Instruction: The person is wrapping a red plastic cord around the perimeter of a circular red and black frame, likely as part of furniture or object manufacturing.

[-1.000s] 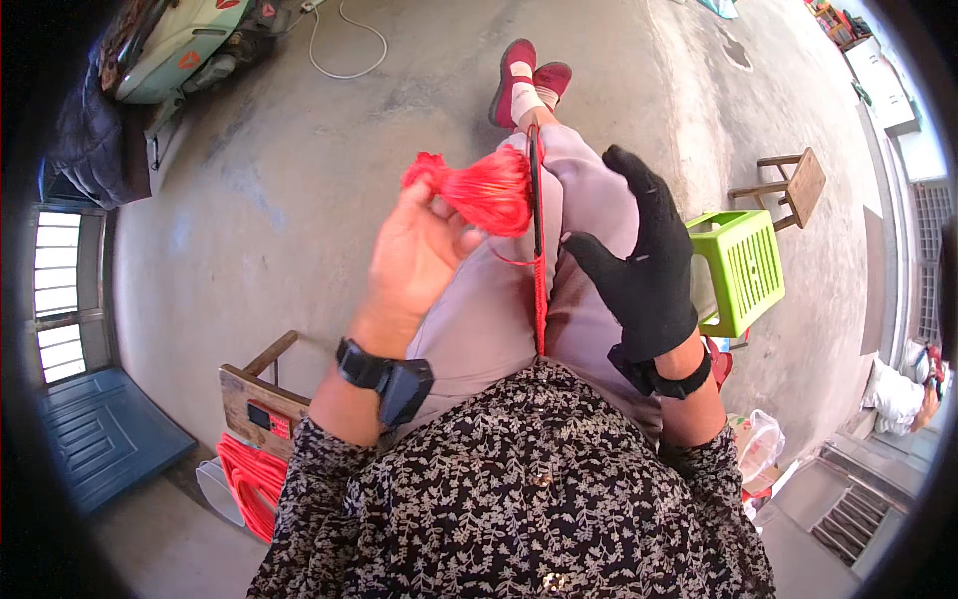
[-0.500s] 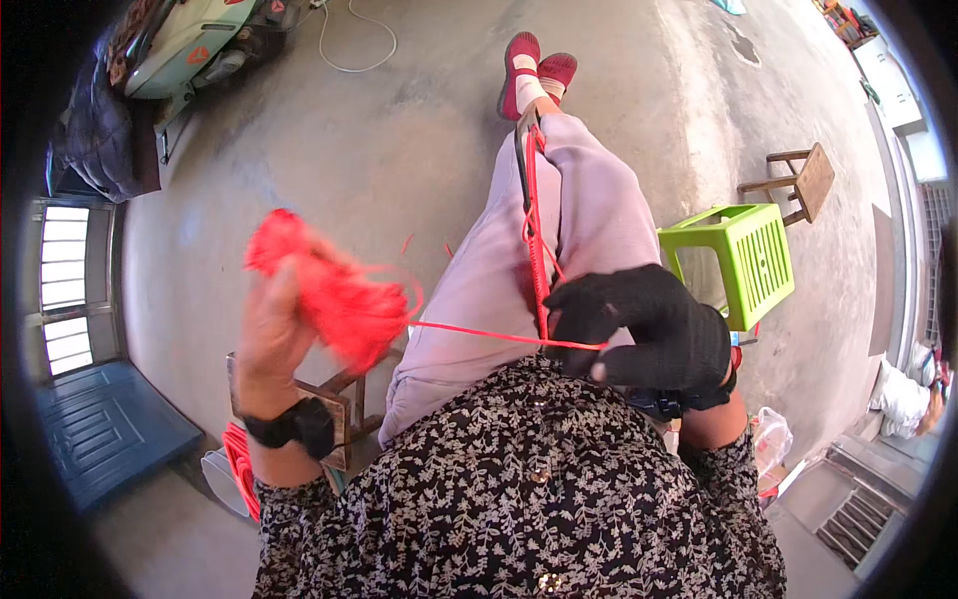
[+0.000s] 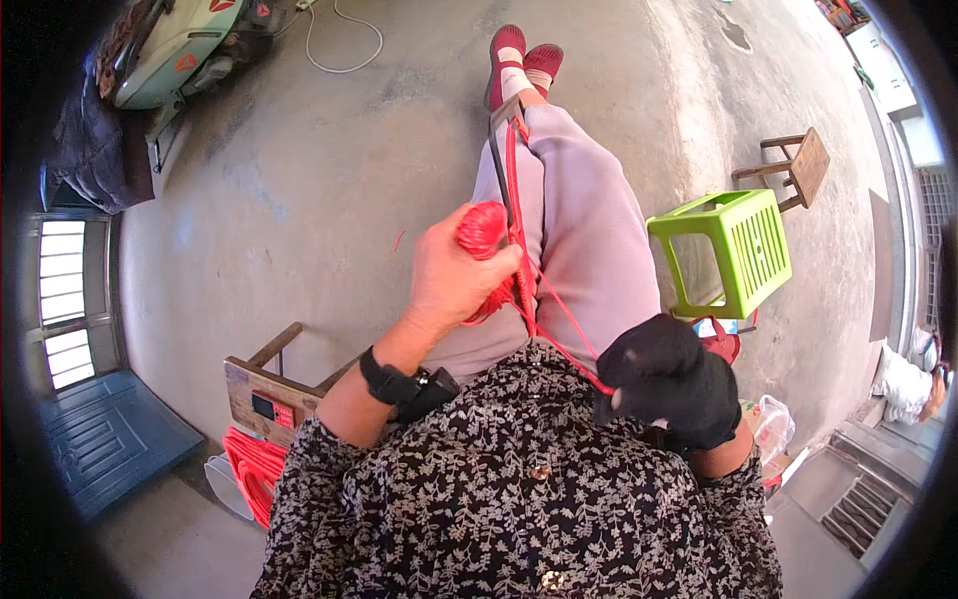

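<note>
Head view, sweeping from the left: a blue panelled door [image 3: 120, 439] lies flat near the frame's edge, and just inside it a small wooden stool [image 3: 261, 391] stands with a coil of red cord [image 3: 249, 464] bunched on the floor beneath it. Now the bare left hand [image 3: 454, 275], smartwatch [image 3: 391, 381] on its wrist, is closed around a ball of red twine [image 3: 485, 230]; the ball bulges out above the curled fingers [image 3: 496, 268], with more loose loops trapped under them against the lap. Right beside those fingers, toward the person's midline, a long dark frame wrapped in red twine [image 3: 507, 165] runs straight away from the body along the lilac trousers toward the red shoes [image 3: 524, 62], so its long axis points forward, away from the fingertips. From it a single taut strand [image 3: 564, 324] slants down and rightward to the gloved right hand [image 3: 667, 384]. That black glove is clenched tight, pinching the strand's end where it enters the fist, close against the floral blouse. The left hand is clearly nearer the frame, almost touching it; the right sits well back. Farther right, a green plastic stool [image 3: 728, 250] lies tipped on the concrete, with a small wooden stool [image 3: 793, 168] beyond it.
</note>
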`<state>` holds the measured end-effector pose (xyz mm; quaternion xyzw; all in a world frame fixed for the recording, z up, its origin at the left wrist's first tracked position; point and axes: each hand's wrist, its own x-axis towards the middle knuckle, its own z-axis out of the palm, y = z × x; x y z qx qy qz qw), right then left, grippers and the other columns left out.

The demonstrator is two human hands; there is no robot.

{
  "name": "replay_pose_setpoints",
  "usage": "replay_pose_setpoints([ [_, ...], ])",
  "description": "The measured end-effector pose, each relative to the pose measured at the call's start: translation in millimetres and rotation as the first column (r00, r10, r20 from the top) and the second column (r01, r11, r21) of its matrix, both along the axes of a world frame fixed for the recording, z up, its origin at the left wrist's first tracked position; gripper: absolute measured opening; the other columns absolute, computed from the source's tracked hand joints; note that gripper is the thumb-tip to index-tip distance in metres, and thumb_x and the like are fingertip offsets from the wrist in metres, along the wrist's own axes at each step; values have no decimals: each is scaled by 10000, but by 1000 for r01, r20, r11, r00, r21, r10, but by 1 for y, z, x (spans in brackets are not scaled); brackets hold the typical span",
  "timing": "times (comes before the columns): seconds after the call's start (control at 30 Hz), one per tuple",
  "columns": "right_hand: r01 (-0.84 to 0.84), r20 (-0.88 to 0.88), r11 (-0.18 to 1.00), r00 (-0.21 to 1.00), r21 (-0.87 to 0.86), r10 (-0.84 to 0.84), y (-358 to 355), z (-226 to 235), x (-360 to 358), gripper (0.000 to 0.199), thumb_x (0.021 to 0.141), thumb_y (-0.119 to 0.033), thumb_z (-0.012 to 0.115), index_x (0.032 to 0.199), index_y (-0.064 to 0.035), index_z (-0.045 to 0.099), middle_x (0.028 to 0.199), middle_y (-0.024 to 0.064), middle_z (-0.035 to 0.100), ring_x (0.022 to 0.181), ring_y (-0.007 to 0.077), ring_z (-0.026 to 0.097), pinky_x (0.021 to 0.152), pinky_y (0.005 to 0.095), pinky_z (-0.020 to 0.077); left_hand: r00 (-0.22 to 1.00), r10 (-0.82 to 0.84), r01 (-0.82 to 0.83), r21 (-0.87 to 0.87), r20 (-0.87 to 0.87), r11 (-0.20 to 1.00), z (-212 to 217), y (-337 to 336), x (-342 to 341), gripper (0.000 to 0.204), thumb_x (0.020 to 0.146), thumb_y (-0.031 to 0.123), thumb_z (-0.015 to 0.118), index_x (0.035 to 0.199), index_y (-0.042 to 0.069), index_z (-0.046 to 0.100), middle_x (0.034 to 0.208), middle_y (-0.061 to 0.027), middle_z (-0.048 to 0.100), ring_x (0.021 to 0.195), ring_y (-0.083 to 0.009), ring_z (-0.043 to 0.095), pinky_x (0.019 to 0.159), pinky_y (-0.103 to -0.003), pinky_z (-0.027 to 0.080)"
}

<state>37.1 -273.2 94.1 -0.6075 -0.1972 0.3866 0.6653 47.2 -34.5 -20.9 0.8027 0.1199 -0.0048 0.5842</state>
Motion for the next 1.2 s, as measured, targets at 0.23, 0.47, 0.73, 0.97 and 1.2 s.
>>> replay_pose_setpoints([
  [0.23,604,667,795,569,58,-481,30,-19,94,210,868,-122,599,1042,-7,620,908,84,671,801,143,619,778,280,489,981,147,-55,-543,128,838,62,71,10,358,824,74,676,1154,29,545,1067,-50,615,984,-119,582,829,-288,489],
  [0.47,287,580,888,814,-358,-28,64,-104,102,258,820,-231,653,1035,-91,626,758,103,650,721,240,646,663,326,492,936,186,-269,268,300,925,18,56,38,244,834,-5,617,1072,-22,562,940,-96,662,790,-123,632,726,-286,521],
  [0.73,278,241,934,944,-226,-223,76,-108,109,371,822,-102,645,1157,27,552,1004,71,644,923,118,597,827,266,476,946,-303,320,-170,119,932,2,41,52,186,870,27,572,1044,-16,621,923,-33,645,853,-112,596,781,-264,488],
  [0.97,570,-400,576,821,585,-407,26,-67,90,441,944,-335,407,1208,6,500,1160,170,591,1105,306,566,985,424,419,842,-538,358,-786,39,505,49,45,30,377,904,364,582,1078,29,571,1181,-111,572,1019,-202,574,691,-273,517],
  [1.2,-113,-338,927,910,357,241,1,-46,32,688,594,-181,838,1190,7,549,1074,103,612,1002,181,564,912,303,430,977,-212,-9,-988,25,-157,42,15,5,282,968,356,475,890,85,484,866,-62,511,737,-126,496,523,-235,430],
])
